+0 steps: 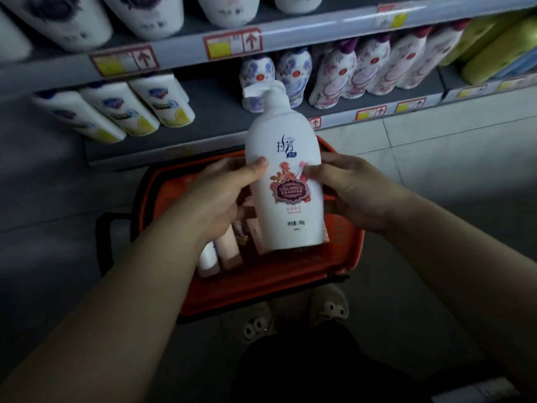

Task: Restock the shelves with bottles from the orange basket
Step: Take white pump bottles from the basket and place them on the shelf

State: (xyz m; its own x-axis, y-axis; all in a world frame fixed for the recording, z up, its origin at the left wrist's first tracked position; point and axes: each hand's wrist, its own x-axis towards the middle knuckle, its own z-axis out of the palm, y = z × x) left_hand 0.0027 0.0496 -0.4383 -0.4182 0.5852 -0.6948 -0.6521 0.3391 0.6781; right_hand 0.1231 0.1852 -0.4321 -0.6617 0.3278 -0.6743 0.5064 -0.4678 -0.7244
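A tall white pump bottle (286,181) with a red flower label is held upright above the orange basket (261,289). My left hand (220,193) grips its left side, thumb across the front. My right hand (348,187) grips its right side, thumb on the label. Inside the basket lie a few pinkish bottles (223,251), partly hidden by the held bottle and my left hand. The bottom shelf (215,135) has a bare patch straight behind the held bottle.
White bottles with yellow bases (139,109) stand at the left of the bottom shelf. Blue-patterned bottles (279,74) and pink-patterned bottles (377,68) fill its right. White bottles (145,16) line the shelf above. Yellow packs (494,50) sit far right. My shoes (293,318) are below the basket.
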